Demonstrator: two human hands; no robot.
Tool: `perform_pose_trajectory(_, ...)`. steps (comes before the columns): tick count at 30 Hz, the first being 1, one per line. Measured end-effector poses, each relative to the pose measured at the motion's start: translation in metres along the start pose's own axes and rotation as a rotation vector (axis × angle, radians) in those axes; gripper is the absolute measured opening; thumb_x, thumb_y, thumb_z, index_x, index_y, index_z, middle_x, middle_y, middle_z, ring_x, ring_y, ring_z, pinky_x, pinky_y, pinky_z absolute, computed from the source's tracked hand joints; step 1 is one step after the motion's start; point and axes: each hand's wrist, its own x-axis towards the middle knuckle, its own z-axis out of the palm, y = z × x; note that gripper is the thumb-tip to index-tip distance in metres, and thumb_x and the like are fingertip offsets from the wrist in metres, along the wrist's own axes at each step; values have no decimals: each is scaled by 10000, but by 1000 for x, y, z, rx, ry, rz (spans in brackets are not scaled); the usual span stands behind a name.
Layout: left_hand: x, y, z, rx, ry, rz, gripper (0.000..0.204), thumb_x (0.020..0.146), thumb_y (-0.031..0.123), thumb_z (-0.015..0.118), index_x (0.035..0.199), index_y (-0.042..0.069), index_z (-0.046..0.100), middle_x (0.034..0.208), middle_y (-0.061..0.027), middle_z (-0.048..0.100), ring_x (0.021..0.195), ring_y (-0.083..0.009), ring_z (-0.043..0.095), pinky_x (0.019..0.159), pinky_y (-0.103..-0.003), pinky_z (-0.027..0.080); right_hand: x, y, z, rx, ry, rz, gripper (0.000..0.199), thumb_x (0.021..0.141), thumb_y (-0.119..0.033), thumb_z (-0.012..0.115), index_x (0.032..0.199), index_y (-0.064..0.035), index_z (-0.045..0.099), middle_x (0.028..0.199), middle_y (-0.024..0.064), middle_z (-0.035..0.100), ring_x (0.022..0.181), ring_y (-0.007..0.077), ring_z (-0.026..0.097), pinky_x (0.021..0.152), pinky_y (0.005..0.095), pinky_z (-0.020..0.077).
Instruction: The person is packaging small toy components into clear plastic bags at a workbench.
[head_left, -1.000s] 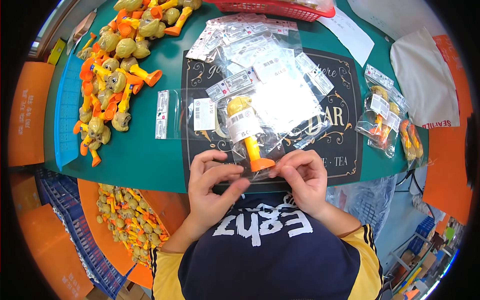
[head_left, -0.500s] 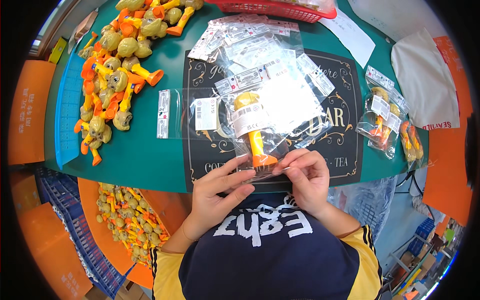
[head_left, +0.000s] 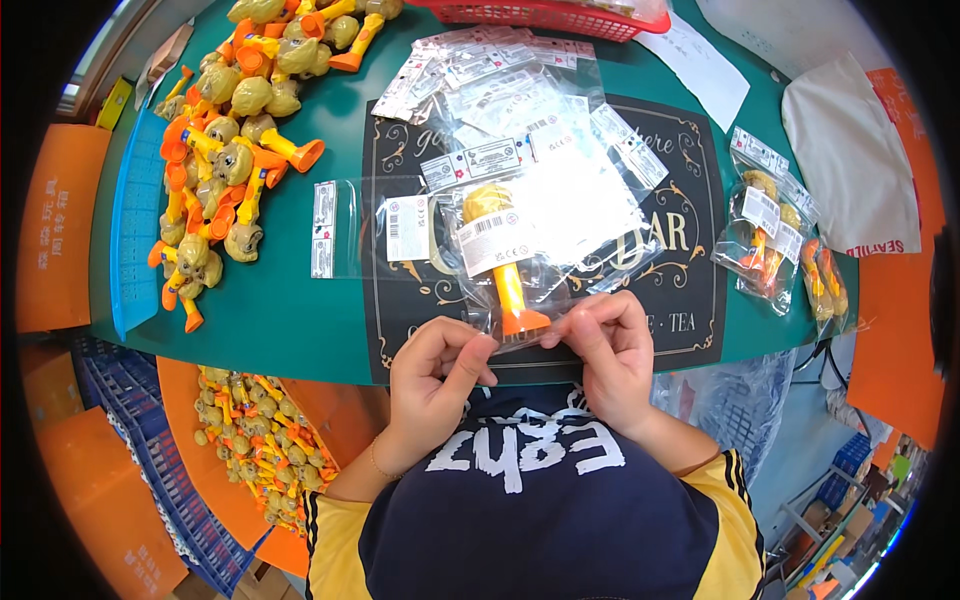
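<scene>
A clear plastic bag (head_left: 478, 300) lies on the dark printed mat, holding a toy (head_left: 511, 288) with a tan head, yellow stem and orange foot. A white label covers part of the toy. My right hand (head_left: 612, 345) pinches the near edge of the bag between thumb and fingers, beside the orange foot. At the near left corner, my left hand (head_left: 435, 375) is closed, thumb against curled fingers, with the bag's film at their tips. Beyond the toy, a pile of flat clear bags (head_left: 520, 95) with printed headers spreads over the mat, partly lost in glare.
Left of the mat lies another labelled bag (head_left: 350, 230). Loose toys (head_left: 235, 160) heap beside a blue tray (head_left: 130, 230); more fill an orange bin (head_left: 180, 400) below. Bagged toys (head_left: 765, 235) lie at right. A red basket (head_left: 540, 18) stands at the far edge.
My left hand's fingers, stretched over the bag before, have drawn back and curled in against the thumb. The bagged toy has shifted slightly left; my right hand keeps its pinch.
</scene>
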Motion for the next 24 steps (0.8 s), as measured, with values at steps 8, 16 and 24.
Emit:
perform_pose_trajectory(8,-1,0,2,4,27,-17,162,1026,109,553,925,-17,567,912,-79,598,713,-123,643,662,-227,512,3,-5,2,-120,47,64,106,985,6,582,936,-26,494,891,91,604,796,136,604,759,275,499)
perform_pose_trajectory(16,0,-2,0,39,25,-61,196,1035,112,533,866,14,519,836,-35,558,710,-96,633,675,-236,542,3,-8,6,-198,96,90,177,941,42,641,898,-40,490,855,56,597,757,77,568,701,208,461)
perform_pose_trajectory(24,-1,-2,0,-22,29,-80,208,1023,105,558,849,-6,529,829,-47,545,707,-90,630,637,-204,484,2,-6,6,-218,103,95,209,915,78,656,893,-44,487,855,45,587,728,49,541,654,183,436)
